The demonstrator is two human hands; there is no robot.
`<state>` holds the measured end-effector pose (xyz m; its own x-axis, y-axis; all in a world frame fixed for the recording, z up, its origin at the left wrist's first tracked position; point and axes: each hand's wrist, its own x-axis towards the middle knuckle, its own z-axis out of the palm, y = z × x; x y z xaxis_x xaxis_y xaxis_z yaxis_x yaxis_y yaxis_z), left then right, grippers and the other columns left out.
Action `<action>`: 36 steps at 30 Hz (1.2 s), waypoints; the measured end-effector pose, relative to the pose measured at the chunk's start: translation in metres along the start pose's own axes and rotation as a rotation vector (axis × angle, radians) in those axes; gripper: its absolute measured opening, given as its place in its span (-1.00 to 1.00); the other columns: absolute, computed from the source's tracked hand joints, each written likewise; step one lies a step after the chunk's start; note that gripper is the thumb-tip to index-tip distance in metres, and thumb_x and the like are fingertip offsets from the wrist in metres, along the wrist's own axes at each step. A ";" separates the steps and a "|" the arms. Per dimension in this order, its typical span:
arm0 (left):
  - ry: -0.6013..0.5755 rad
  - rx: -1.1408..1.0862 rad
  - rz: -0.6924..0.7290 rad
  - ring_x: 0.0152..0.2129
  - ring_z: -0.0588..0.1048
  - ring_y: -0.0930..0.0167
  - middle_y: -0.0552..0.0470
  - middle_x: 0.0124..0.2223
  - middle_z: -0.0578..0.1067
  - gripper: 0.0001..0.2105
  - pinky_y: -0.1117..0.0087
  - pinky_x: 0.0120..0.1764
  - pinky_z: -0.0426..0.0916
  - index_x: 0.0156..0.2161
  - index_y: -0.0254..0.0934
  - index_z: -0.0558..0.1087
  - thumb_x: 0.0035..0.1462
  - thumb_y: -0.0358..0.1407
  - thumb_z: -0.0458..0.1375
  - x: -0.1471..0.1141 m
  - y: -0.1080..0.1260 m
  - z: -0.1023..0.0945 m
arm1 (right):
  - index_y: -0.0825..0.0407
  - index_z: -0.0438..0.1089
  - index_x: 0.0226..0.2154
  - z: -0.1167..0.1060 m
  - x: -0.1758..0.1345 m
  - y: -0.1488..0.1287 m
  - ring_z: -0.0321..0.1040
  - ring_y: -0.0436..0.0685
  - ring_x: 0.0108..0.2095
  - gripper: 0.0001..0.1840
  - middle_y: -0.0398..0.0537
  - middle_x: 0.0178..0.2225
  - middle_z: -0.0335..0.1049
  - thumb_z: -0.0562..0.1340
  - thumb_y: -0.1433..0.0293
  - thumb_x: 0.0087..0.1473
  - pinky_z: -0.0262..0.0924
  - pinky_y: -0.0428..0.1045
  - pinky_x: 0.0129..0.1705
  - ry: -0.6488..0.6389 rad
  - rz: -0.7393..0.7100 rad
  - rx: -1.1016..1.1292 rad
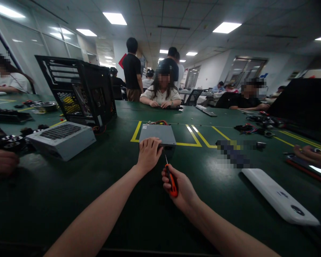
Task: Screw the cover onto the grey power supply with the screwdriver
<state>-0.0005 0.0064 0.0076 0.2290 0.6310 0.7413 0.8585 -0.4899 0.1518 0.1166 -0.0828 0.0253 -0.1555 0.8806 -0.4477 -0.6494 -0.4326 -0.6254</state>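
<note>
A grey metal computer power supply (pixel 160 132) lies inside a yellow taped outline on the green table, with coloured cables at its far side. My left hand (pixel 149 152) grips its near left part, fingers bent over the top edge. In my right hand (pixel 180 185) is a screwdriver (pixel 172 181) with an orange and black handle, the fingers wrapped round it. Its thin shaft points up and away toward the near face of the power supply. Whether the tip touches a screw there I cannot tell.
To the left stand a black computer case (pixel 80 89) and another grey power supply (pixel 62 139). A long white device (pixel 280 196) lies at the right, near loose cables (pixel 253 130). A person (pixel 162 91) sits across the table. Other people's hands (pixel 2 162) show at both sides.
</note>
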 end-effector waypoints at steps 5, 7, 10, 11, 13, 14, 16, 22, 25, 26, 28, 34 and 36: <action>0.001 0.007 0.007 -0.09 0.27 0.29 -0.06 -0.06 0.36 -0.81 0.22 -0.06 0.07 -0.13 -0.24 0.28 0.13 -0.32 0.00 0.000 0.001 0.000 | 0.15 0.27 -0.39 0.001 0.001 -0.001 0.11 -0.13 -0.69 -0.75 -0.13 -0.61 0.20 0.00 0.33 0.14 0.02 -0.25 -0.73 0.002 0.076 -0.047; 0.002 0.013 0.002 -0.09 0.27 0.28 -0.07 -0.06 0.36 -0.81 0.22 -0.07 0.07 -0.13 -0.23 0.29 0.13 -0.31 0.00 0.000 0.000 0.001 | 0.13 0.25 -0.41 0.001 0.000 -0.001 0.10 -0.15 -0.69 -0.82 -0.16 -0.60 0.19 0.06 0.36 0.11 -0.06 -0.27 -0.75 0.019 0.036 -0.033; 0.008 0.017 -0.004 -0.10 0.26 0.28 -0.06 -0.06 0.35 -0.82 0.22 -0.06 0.07 -0.14 -0.23 0.29 0.13 -0.30 0.01 0.000 -0.001 0.002 | 0.14 0.23 -0.45 0.001 -0.001 -0.001 0.07 -0.18 -0.70 -0.84 -0.19 -0.60 0.18 0.07 0.40 0.11 -0.10 -0.28 -0.76 0.010 -0.003 -0.014; 0.008 0.017 -0.005 -0.10 0.26 0.28 -0.06 -0.06 0.35 -0.82 0.22 -0.07 0.07 -0.14 -0.23 0.29 0.13 -0.30 0.01 0.000 -0.001 0.002 | 0.15 0.24 -0.45 0.001 -0.001 -0.001 0.06 -0.18 -0.70 -0.80 -0.19 -0.60 0.17 0.04 0.39 0.13 -0.09 -0.28 -0.75 -0.002 0.004 -0.012; 0.002 0.020 -0.008 -0.10 0.26 0.28 -0.05 -0.06 0.35 -0.82 0.22 -0.07 0.07 -0.14 -0.22 0.29 0.13 -0.30 0.01 0.000 -0.001 0.002 | 0.18 0.27 -0.42 0.001 -0.001 -0.001 0.06 -0.17 -0.71 -0.72 -0.18 -0.62 0.15 -0.03 0.37 0.17 -0.06 -0.27 -0.74 -0.024 0.032 -0.016; 0.000 0.022 -0.009 -0.11 0.26 0.28 -0.05 -0.06 0.35 -0.82 0.22 -0.07 0.07 -0.14 -0.22 0.30 0.13 -0.29 0.01 0.000 0.000 0.002 | 0.20 0.29 -0.40 0.001 0.000 -0.001 0.05 -0.17 -0.71 -0.70 -0.17 -0.63 0.15 -0.05 0.37 0.17 -0.05 -0.26 -0.74 -0.030 0.044 -0.020; 0.000 0.026 -0.009 -0.10 0.26 0.27 -0.06 -0.06 0.35 -0.81 0.21 -0.07 0.07 -0.13 -0.22 0.30 0.13 -0.29 0.01 0.000 0.000 0.001 | 0.19 0.29 -0.38 0.001 -0.001 -0.002 0.05 -0.17 -0.72 -0.70 -0.17 -0.63 0.16 -0.05 0.36 0.17 -0.08 -0.26 -0.75 -0.034 0.054 -0.027; 0.000 0.019 -0.012 -0.11 0.27 0.27 -0.07 -0.06 0.35 -0.80 0.21 -0.06 0.07 -0.12 -0.21 0.30 0.14 -0.29 0.00 0.000 -0.001 0.002 | 0.18 0.27 -0.41 -0.003 -0.026 -0.016 0.01 -0.17 -0.71 -0.74 -0.18 -0.63 0.16 -0.01 0.37 0.15 -0.10 -0.27 -0.75 -0.058 0.040 -0.013; -0.015 -0.008 0.002 -0.08 0.26 0.29 -0.06 -0.04 0.34 -0.79 0.22 -0.04 0.06 -0.09 -0.20 0.30 0.16 -0.30 -0.03 -0.001 -0.002 -0.001 | 0.17 0.26 -0.39 -0.014 -0.042 -0.022 -0.01 -0.18 -0.71 -0.77 -0.19 -0.61 0.14 -0.01 0.39 0.15 -0.10 -0.27 -0.76 -0.055 0.000 0.090; -0.009 -0.020 0.008 -0.05 0.25 0.30 -0.06 -0.02 0.33 -0.77 0.22 -0.03 0.05 -0.07 -0.20 0.29 0.17 -0.32 -0.05 -0.001 -0.002 -0.004 | 0.17 0.26 -0.39 -0.018 -0.046 -0.021 -0.01 -0.19 -0.71 -0.78 -0.19 -0.60 0.13 -0.01 0.40 0.15 -0.11 -0.28 -0.76 -0.049 -0.006 0.141; 0.021 -0.048 0.001 -0.02 0.22 0.31 -0.06 0.02 0.30 -0.74 0.23 -0.01 0.04 -0.03 -0.18 0.28 0.18 -0.34 -0.07 -0.003 0.002 -0.012 | 0.17 0.25 -0.38 -0.027 -0.051 -0.017 -0.02 -0.19 -0.71 -0.80 -0.20 -0.60 0.11 -0.01 0.41 0.15 -0.13 -0.29 -0.77 -0.034 0.001 0.245; -0.236 -0.209 0.029 -0.25 0.33 0.38 0.02 -0.23 0.42 -0.82 0.31 -0.18 0.16 -0.21 -0.20 0.39 0.18 -0.35 -0.06 -0.012 0.025 -0.028 | 0.16 0.24 -0.33 -0.047 -0.055 0.009 -0.02 -0.20 -0.71 -0.82 -0.22 -0.57 0.07 -0.02 0.43 0.16 -0.10 -0.30 -0.77 -0.022 -0.031 0.495; -0.366 -0.207 0.067 -0.30 0.34 0.37 0.03 -0.28 0.42 -0.84 0.32 -0.23 0.19 -0.26 -0.22 0.41 0.16 -0.33 -0.02 -0.016 0.028 -0.025 | 0.15 0.25 -0.33 -0.050 -0.056 0.015 -0.04 -0.20 -0.71 -0.82 -0.23 -0.57 0.07 -0.01 0.42 0.15 -0.10 -0.29 -0.77 -0.049 -0.095 0.527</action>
<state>0.0086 -0.0328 0.0165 0.4607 0.7476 0.4784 0.7345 -0.6237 0.2673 0.1526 -0.1483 0.0086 -0.1038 0.9247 -0.3663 -0.9460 -0.2055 -0.2507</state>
